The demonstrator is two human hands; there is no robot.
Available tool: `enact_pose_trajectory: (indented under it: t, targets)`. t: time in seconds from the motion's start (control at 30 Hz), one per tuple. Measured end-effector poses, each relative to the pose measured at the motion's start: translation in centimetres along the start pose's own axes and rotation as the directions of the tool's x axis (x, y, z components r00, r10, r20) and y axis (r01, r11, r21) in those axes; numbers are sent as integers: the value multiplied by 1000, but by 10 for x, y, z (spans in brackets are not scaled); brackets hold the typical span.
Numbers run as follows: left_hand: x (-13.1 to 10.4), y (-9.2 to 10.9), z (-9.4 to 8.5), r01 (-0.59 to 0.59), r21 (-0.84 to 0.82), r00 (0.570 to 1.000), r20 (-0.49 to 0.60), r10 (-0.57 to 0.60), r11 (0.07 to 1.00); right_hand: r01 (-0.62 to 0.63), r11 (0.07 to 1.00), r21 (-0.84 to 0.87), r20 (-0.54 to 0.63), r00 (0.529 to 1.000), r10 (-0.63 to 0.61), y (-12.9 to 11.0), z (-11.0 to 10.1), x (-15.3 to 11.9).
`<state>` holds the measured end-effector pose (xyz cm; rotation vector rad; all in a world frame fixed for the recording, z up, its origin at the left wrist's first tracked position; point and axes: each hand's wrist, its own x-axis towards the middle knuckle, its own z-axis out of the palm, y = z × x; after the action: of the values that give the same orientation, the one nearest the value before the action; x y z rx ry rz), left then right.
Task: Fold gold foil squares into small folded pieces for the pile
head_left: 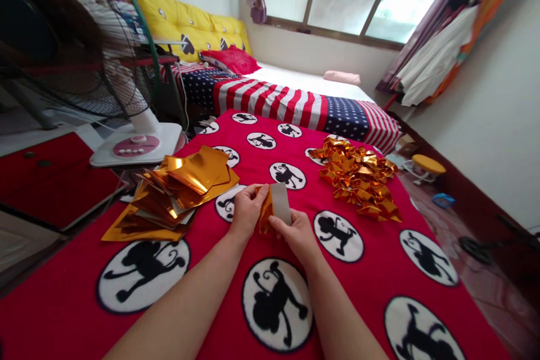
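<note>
Between my two hands is a sheet of gold foil paper (pixel 282 202), partly folded over, with its pale grey back showing on the right and shiny gold on the left. My left hand (pixel 248 207) pinches the gold left edge between thumb and fingers. Lower on the sheet, my right hand (pixel 297 236) grips it with the thumb on the front and the fingers behind. Left of my hands lies a loose stack of flat gold foil sheets (pixel 198 171). A heap of folded gold foil pieces (pixel 358 174) sits to the right.
A red cloth with monkey circles (pixel 228 298) covers the table. A fan (pixel 143 129) stands at the left, close to the foil stack. Behind the table is a bed with a stars-and-stripes cover (pixel 270 98). A yellow-topped stool (pixel 428 164) is on the floor at right.
</note>
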<state>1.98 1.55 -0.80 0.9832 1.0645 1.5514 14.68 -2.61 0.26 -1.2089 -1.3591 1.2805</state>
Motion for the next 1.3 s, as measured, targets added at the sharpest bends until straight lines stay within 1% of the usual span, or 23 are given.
enact_pose_trajectory:
  t: [0.13, 0.2, 0.27, 0.33, 0.37, 0.4, 0.47, 0.53, 0.6, 0.73, 0.87, 0.93, 1.0, 1.03, 1.07, 1.13, 1.2, 1.3]
  targets:
    - [3, 0, -1, -34, 55, 999, -2, 34, 998, 11, 1000, 28, -19, 1000, -10, -2, 1, 0]
    - [4, 1, -2, -43, 55, 999, -21, 44, 998, -9, 1000, 29, -53, 999, 11, -3, 0, 0]
    - [6, 3, -4, -62, 77, 997, -36, 64, 995, -38, 997, 67, -106, 993, 45, -3, -3, 1]
    - [6, 4, -7, -136, 186, 990, -17, 142, 973, -54, 985, 161, -157, 984, 79, -3, -7, 4]
    - [6, 5, -9, -199, 265, 979, 20, 200, 943, -57, 974, 219, -173, 980, 96, -2, -10, 5]
    - [5, 5, -10, -272, 338, 962, 77, 262, 901, -59, 960, 274, -182, 977, 112, -2, -12, 6]
    - [3, 8, -11, -423, 425, 906, 221, 361, 801, -73, 929, 362, -168, 975, 143, -2, -17, 8]
    - [0, 10, -11, -531, 438, 844, 347, 408, 725, -92, 908, 409, -136, 978, 160, -3, -21, 9]
    - [-4, 13, -9, -592, 433, 799, 425, 426, 680, -101, 900, 425, -113, 980, 163, -4, -23, 9]
    - [-5, 13, -6, -654, 399, 741, 507, 440, 643, -105, 897, 429, -99, 982, 162, -4, -24, 9]
    - [-4, 10, -7, -683, 380, 712, 534, 455, 623, -107, 897, 428, -102, 981, 165, -5, -22, 9]
    - [-4, 10, -8, -701, 394, 698, 547, 461, 595, -106, 899, 424, -124, 977, 174, -3, -21, 9]
    - [-5, 11, -8, -723, 421, 681, 570, 460, 548, -96, 920, 381, -177, 969, 175, 1, -21, 10]
    - [-6, 11, -9, -734, 440, 672, 583, 457, 518, -81, 940, 331, -217, 963, 160, 4, -21, 10]
    - [-7, 12, -9, -742, 461, 665, 595, 451, 486, -58, 965, 257, -262, 957, 127, 7, -22, 11]
    - [-8, 12, -10, -753, 502, 656, 622, 427, 426, 8, 998, 54, -344, 939, 11, 12, -23, 11]
    - [-8, 9, -12, -752, 533, 658, 643, 392, 388, 51, 984, -168, -377, 919, -112, 15, -25, 11]
    - [-7, 5, -15, -728, 558, 682, 648, 339, 398, 81, 908, -410, -371, 895, -248, 14, -27, 9]
